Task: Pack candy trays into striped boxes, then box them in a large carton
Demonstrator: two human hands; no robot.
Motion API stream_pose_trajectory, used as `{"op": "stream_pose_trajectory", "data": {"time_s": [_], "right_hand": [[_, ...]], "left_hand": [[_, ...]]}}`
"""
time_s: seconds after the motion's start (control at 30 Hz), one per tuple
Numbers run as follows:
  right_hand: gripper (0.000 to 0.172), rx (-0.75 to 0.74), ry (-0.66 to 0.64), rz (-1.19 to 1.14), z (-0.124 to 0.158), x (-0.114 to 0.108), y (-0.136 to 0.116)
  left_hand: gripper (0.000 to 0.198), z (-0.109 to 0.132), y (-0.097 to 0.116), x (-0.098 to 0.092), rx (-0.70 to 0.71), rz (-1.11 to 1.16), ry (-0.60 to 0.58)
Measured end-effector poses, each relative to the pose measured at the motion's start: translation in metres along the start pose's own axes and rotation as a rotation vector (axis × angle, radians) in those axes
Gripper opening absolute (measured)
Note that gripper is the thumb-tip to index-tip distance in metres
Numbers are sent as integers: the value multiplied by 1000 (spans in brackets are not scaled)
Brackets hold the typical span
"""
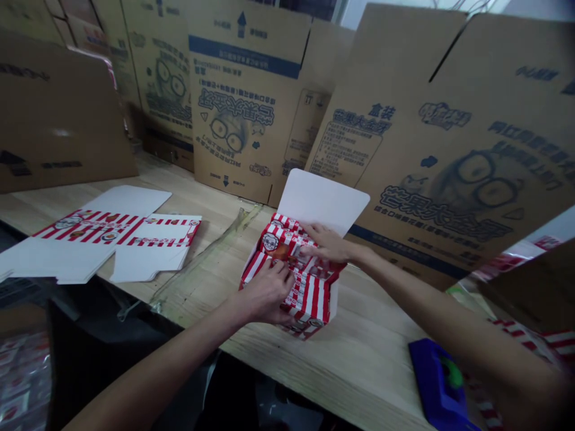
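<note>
A small open carton [333,299] with a raised white lid flap [321,200] stands on the table. Red-and-white striped packets [271,242] with a printed face and food pictures fill it. My left hand [268,290] is at the carton's front left, its fingers bent over the front edge and its thumb low on the outside. My right hand [327,245] reaches in from the right with fingers spread flat over the packets, just before the lid flap. Its fingertips are partly blurred, and both hands cover some of the packets.
Flat striped carton blanks [153,251] lie stacked at the left of the wooden table [287,371]. Large brown cardboard boxes [251,120] line the back. A blue tape dispenser [438,383] with a green roll sits at the right front, beside striped packaging.
</note>
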State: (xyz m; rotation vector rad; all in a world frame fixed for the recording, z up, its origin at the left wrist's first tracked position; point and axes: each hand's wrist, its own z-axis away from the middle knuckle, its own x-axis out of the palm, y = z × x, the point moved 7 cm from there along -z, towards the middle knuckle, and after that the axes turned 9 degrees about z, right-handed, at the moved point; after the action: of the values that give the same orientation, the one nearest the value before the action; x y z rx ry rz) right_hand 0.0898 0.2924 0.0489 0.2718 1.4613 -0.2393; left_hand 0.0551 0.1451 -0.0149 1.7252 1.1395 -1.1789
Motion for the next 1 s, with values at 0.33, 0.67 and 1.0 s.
{"op": "stream_pose_trajectory", "data": {"time_s": [0.33,0.67,1.0], "right_hand": [[89,4,38,-23,3,31,6],[79,-46,10,-114,-3,51,10],[85,-26,33,-20,-7,73,10]], "left_hand": [[58,2,-16,-38,-76,77,330],[67,-77,-83,-25,-182,-25,-136],[83,-69,-88,4,-241,-16,-316]]}}
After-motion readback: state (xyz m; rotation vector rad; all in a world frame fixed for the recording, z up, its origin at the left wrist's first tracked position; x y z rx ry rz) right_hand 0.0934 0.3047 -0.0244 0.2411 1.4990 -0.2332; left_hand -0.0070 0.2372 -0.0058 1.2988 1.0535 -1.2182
